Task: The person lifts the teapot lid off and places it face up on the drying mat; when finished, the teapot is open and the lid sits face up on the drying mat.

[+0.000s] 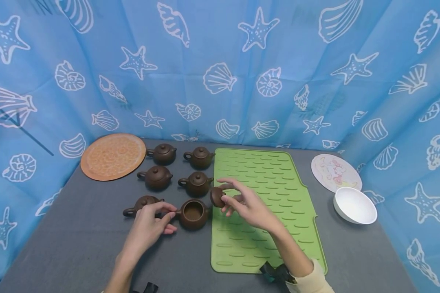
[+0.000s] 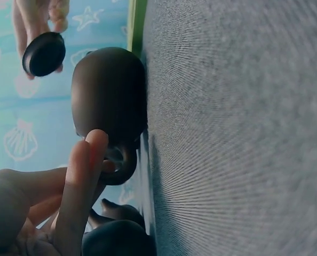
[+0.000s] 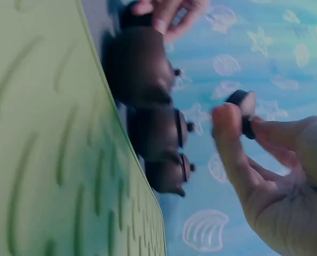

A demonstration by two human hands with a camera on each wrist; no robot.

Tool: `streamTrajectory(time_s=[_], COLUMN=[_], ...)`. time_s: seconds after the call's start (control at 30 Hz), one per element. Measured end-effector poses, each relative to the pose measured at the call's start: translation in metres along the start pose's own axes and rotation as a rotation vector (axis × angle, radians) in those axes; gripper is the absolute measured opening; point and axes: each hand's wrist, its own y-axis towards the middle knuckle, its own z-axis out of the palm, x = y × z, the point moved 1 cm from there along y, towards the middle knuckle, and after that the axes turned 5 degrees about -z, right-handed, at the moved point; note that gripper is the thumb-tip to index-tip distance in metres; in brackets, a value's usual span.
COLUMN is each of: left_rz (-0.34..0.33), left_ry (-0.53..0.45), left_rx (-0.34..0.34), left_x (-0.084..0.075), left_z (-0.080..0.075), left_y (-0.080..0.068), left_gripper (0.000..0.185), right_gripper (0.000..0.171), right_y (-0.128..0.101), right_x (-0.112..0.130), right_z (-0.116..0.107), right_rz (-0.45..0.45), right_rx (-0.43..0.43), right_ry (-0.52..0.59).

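The right hand point(image 1: 246, 205) pinches a small brown lid point(image 1: 217, 197) in its fingertips, lifted over the left edge of the green mat point(image 1: 278, 179), just right of the open teapot point(image 1: 193, 213). The left hand point(image 1: 149, 224) grips that pot's handle on the grey tablecloth point(image 1: 77, 244). Such a light pinch could let the lid slip and chip on the pot's rim, or a tug on the handle could tip the pot into the lidded teapot point(image 1: 143, 203) near its left.
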Motion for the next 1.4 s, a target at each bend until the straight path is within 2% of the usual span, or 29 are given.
streamTrajectory(time_s=[0.17, 0.3, 0.47, 0.57, 0.8, 1.0, 1.4], left_rz=[-0.006, -0.012, -0.010, 0.000, -0.001, -0.002, -0.004], left_ry=[-0.005, -0.005, -0.003, -0.002, -0.006, -0.008, -0.006], left_rx=[0.004, 0.006, 0.006, 0.005, 0.006, 0.008, 0.008], left_x=[0.000, 0.001, 0.000, 0.000, 0.001, 0.001, 0.002], left_z=[0.000, 0.000, 0.000, 0.000, 0.000, 0.001, 0.002], left_y=[0.001, 0.002, 0.001, 0.000, 0.001, 0.000, 0.001], left_gripper=[0.016, 0.016, 0.016, 0.016, 0.016, 0.017, 0.017], right_gripper=[0.046, 0.049, 0.063, 0.064, 0.062, 0.059, 0.063], right_y=[-0.003, -0.005, -0.007, -0.007, -0.007, -0.005, -0.007], right_x=[-0.008, -0.014, -0.017, -0.018, -0.030, -0.040, -0.041], right_z=[-0.021, -0.031, -0.034, -0.034, -0.032, -0.028, -0.024], right_rz=[0.040, 0.093, 0.106, 0.126, 0.178, 0.170, 0.171], right_rx=[0.062, 0.073, 0.038, 0.034, 0.099, 0.155, 0.183], right_ry=[0.130, 0.198, 0.090, 0.021, -0.077, -0.152, -0.298])
